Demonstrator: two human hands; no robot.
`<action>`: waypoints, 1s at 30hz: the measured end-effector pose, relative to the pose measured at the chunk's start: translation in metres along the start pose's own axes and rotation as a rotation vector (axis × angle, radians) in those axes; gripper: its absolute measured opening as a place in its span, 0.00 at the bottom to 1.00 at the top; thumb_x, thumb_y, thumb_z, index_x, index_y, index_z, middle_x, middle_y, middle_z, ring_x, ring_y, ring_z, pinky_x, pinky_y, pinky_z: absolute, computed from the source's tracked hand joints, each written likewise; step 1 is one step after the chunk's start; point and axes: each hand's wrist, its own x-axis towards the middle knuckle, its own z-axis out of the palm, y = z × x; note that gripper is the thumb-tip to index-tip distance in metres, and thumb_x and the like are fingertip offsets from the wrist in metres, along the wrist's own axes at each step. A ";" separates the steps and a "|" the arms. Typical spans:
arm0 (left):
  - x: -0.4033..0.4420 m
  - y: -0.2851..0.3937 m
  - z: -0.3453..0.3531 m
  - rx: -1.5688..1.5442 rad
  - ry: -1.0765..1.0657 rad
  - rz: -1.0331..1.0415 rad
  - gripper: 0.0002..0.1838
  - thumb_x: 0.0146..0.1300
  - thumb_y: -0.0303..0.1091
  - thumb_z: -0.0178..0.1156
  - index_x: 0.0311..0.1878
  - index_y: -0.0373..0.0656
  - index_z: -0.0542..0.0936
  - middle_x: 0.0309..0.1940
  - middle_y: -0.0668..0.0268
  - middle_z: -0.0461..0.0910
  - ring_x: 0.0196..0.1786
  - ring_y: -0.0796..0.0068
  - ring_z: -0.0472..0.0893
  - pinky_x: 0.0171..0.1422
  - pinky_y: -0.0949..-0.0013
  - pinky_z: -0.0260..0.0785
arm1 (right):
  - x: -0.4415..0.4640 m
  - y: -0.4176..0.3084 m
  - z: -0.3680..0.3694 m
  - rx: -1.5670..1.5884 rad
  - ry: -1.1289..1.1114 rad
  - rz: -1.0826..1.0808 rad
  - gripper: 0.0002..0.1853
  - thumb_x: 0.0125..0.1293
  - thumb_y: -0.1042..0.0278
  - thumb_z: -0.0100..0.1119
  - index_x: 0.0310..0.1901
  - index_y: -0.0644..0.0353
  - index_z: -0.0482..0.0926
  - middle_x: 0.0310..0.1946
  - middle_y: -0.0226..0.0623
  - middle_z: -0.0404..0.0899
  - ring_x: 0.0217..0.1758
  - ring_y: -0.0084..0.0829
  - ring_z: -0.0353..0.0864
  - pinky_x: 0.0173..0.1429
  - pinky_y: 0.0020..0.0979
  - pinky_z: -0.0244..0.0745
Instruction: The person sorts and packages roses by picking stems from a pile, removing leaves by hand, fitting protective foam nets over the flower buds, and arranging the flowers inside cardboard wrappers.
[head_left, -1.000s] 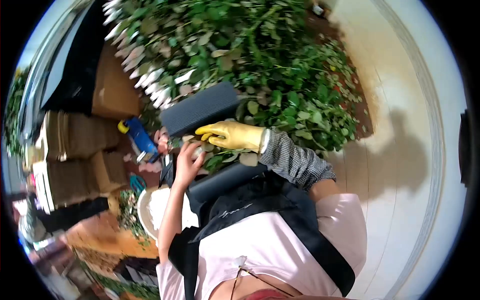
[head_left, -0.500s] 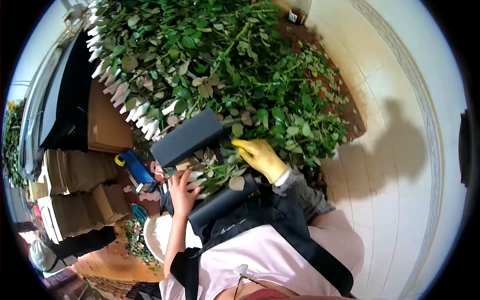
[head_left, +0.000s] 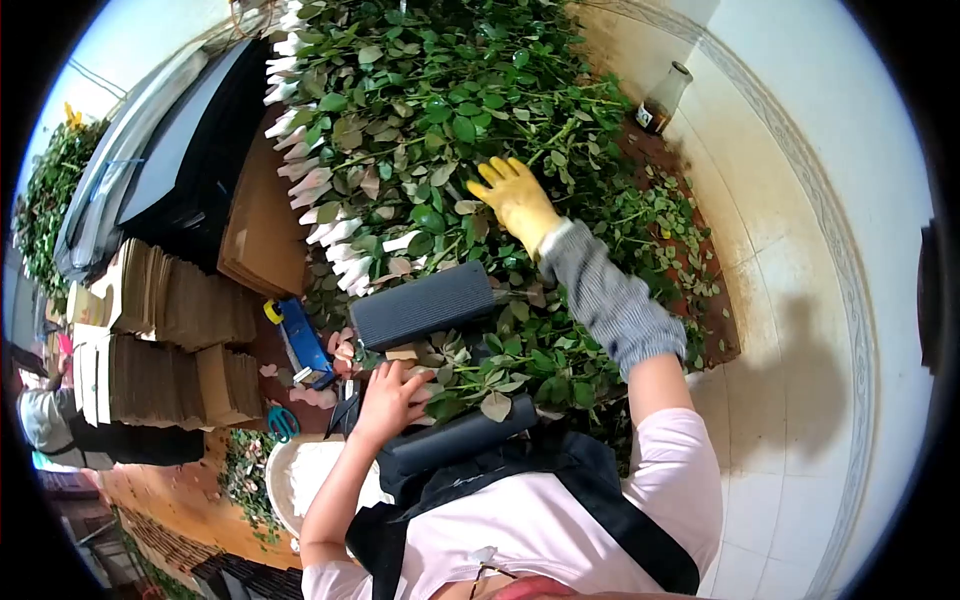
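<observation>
Head view: the right hand (head_left: 518,205) has its fingers spread over leafy stems (head_left: 420,140). More leaves (head_left: 495,380) sit just beside the left hand's (head_left: 388,408) fingers; can't tell if they're pinching.

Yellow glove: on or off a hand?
On: the yellow glove covers the right hand from fingertips to wrist, where it meets the grey sleeve.

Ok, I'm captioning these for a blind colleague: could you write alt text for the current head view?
A person's yellow-gloved right hand is spread over a heap of leafy green stems; their bare left hand is by more stems between two dark blocks. Stacked cardboard and teal scissors lie to the left.
</observation>
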 end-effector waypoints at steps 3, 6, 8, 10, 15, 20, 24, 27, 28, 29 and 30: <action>-0.007 -0.003 0.023 -0.056 0.141 -0.058 0.27 0.51 0.37 0.73 0.58 0.56 0.81 0.50 0.52 0.72 0.55 0.48 0.71 0.62 0.50 0.65 | 0.031 -0.002 -0.004 0.226 -0.144 -0.034 0.12 0.73 0.70 0.49 0.54 0.46 0.78 0.52 0.31 0.81 0.62 0.35 0.76 0.77 0.41 0.59; -0.006 -0.001 0.031 -0.058 0.197 -0.077 0.27 0.52 0.38 0.72 0.58 0.56 0.81 0.51 0.54 0.73 0.55 0.49 0.71 0.60 0.52 0.65 | 0.044 -0.016 -0.005 0.601 0.074 -0.002 0.08 0.71 0.72 0.52 0.44 0.50 0.81 0.36 0.30 0.81 0.47 0.32 0.81 0.62 0.34 0.75; -0.003 -0.001 0.029 -0.071 0.176 -0.096 0.27 0.51 0.38 0.72 0.58 0.57 0.82 0.49 0.57 0.74 0.55 0.51 0.72 0.60 0.53 0.65 | 0.035 -0.021 -0.022 0.649 0.086 0.062 0.08 0.71 0.72 0.53 0.44 0.52 0.84 0.34 0.31 0.82 0.43 0.31 0.82 0.56 0.32 0.80; -0.004 -0.001 0.023 -0.055 0.162 -0.107 0.27 0.51 0.38 0.73 0.58 0.57 0.82 0.48 0.60 0.75 0.53 0.54 0.73 0.59 0.54 0.65 | 0.022 -0.006 -0.048 0.800 0.035 0.237 0.11 0.72 0.72 0.53 0.42 0.54 0.87 0.39 0.34 0.86 0.44 0.31 0.84 0.57 0.32 0.79; -0.016 -0.002 0.028 -0.182 0.245 -0.106 0.30 0.47 0.34 0.74 0.58 0.51 0.81 0.48 0.61 0.77 0.57 0.57 0.75 0.63 0.54 0.65 | -0.058 0.033 -0.097 0.989 0.180 0.357 0.12 0.75 0.66 0.51 0.37 0.58 0.83 0.29 0.33 0.81 0.31 0.29 0.80 0.45 0.30 0.78; -0.012 -0.005 0.025 -0.110 0.184 -0.083 0.30 0.48 0.36 0.74 0.58 0.49 0.80 0.46 0.64 0.77 0.54 0.57 0.75 0.59 0.54 0.65 | -0.153 0.066 -0.134 1.139 0.070 0.852 0.12 0.71 0.64 0.55 0.29 0.58 0.76 0.23 0.30 0.74 0.26 0.27 0.74 0.32 0.30 0.72; -0.014 -0.006 0.034 -0.160 0.225 -0.072 0.30 0.51 0.36 0.73 0.60 0.49 0.78 0.49 0.64 0.78 0.57 0.58 0.75 0.63 0.53 0.62 | -0.214 0.061 -0.167 0.841 -0.025 0.294 0.16 0.63 0.84 0.55 0.53 0.65 0.79 0.43 0.43 0.84 0.49 0.33 0.84 0.52 0.33 0.82; -0.015 -0.006 0.034 -0.200 0.244 -0.034 0.29 0.53 0.37 0.72 0.59 0.47 0.77 0.53 0.62 0.79 0.59 0.58 0.76 0.63 0.50 0.61 | -0.250 0.034 -0.134 1.337 0.038 0.413 0.16 0.63 0.83 0.59 0.52 0.63 0.79 0.51 0.42 0.82 0.52 0.39 0.84 0.56 0.38 0.81; -0.019 -0.016 0.051 -0.111 0.095 -0.114 0.28 0.52 0.37 0.73 0.57 0.44 0.77 0.53 0.60 0.79 0.59 0.56 0.77 0.62 0.51 0.62 | -0.252 0.026 -0.121 1.358 0.012 0.296 0.15 0.64 0.82 0.60 0.53 0.62 0.80 0.52 0.43 0.83 0.49 0.40 0.85 0.53 0.37 0.81; -0.018 -0.015 0.048 -0.118 0.101 -0.117 0.27 0.53 0.37 0.73 0.55 0.42 0.76 0.52 0.59 0.79 0.58 0.56 0.77 0.62 0.50 0.62 | -0.254 0.017 -0.108 1.381 -0.013 0.180 0.15 0.65 0.80 0.61 0.53 0.62 0.81 0.52 0.44 0.83 0.46 0.40 0.86 0.51 0.36 0.82; -0.017 -0.013 0.044 -0.122 0.110 -0.118 0.26 0.53 0.38 0.73 0.53 0.40 0.76 0.51 0.58 0.80 0.58 0.55 0.78 0.61 0.50 0.63 | -0.248 0.006 -0.082 1.113 -0.065 0.071 0.15 0.64 0.79 0.62 0.53 0.62 0.82 0.48 0.47 0.85 0.45 0.42 0.86 0.50 0.37 0.81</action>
